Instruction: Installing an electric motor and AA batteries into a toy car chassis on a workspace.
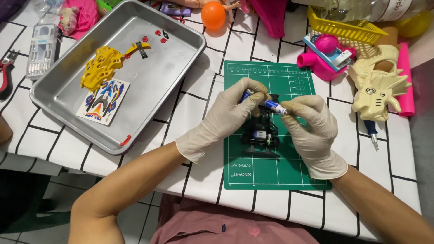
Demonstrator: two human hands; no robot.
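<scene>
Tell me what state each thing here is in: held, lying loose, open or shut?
Left hand: gloved, gripping a blue battery.
Right hand: gloved, gripping a second battery.
Black toy car chassis: on the green cutting mat, body off.
Yellow car body: loose in the metal tray.
Sticker sheet: flat in the tray.

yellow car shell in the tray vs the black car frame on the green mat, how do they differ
The yellow car shell lies untouched in the metal tray; the black car frame stands on the green mat between the gloved left hand and right hand. The shell is an open lattice; the frame carries visible metal parts. Both are small toy car parts.
</scene>
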